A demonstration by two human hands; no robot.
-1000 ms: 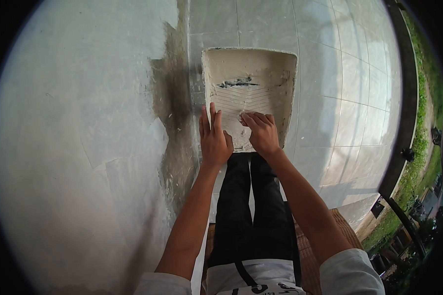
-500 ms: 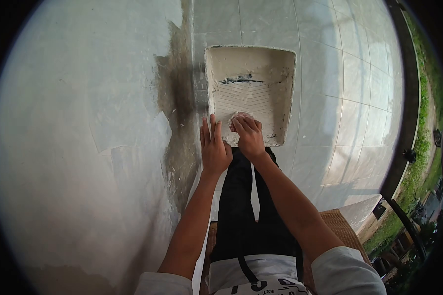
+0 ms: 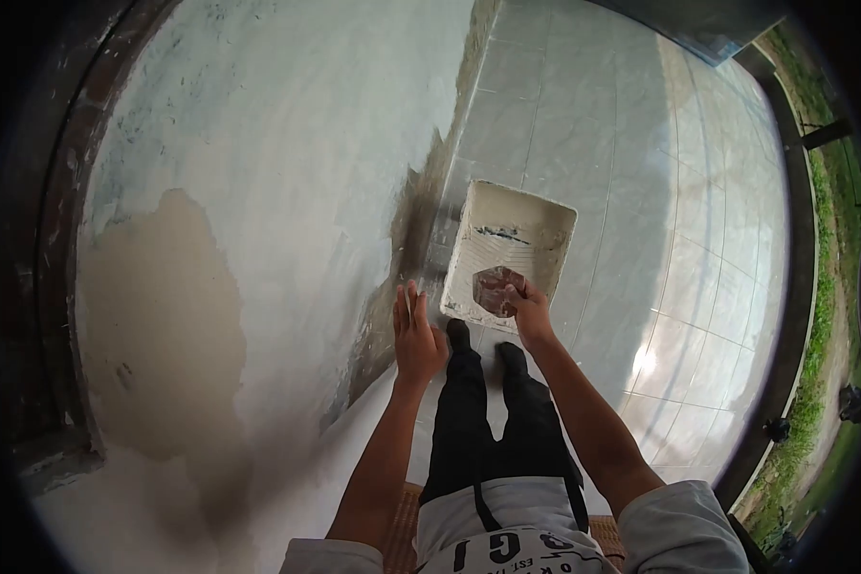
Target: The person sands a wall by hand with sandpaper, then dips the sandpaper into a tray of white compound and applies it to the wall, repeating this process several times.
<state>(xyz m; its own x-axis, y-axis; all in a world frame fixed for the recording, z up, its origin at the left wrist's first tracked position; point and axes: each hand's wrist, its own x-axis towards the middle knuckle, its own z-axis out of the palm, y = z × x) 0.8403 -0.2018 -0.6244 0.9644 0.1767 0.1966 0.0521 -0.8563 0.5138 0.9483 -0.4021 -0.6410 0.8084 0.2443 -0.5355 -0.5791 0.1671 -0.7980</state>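
My right hand (image 3: 531,312) pinches the edge of a flat, reddish-brown piece (image 3: 496,291) with white smears on it; its exact kind is not clear. The piece is above the lower, ribbed part of a paint tray (image 3: 456,277), its broad face turned up toward me. White paste coats the tray, with a dark streak across its middle. Left of the tray, my left hand (image 3: 419,341) is held up with its fingers stretched out, holding nothing. It is close to the pale wall (image 3: 306,220).
A bare, darker patch (image 3: 167,325) marks the wall, and a rough strip runs along its base. Grey tiles (image 3: 593,172) cover the floor. My feet stand just below the tray. Grass (image 3: 823,277) lies beyond the floor's edge at right.
My right hand has raised the brown piece from the tray's ribbed surface, and its flat face now shows. My view has shifted, showing more wall. My left hand stays stretched out.
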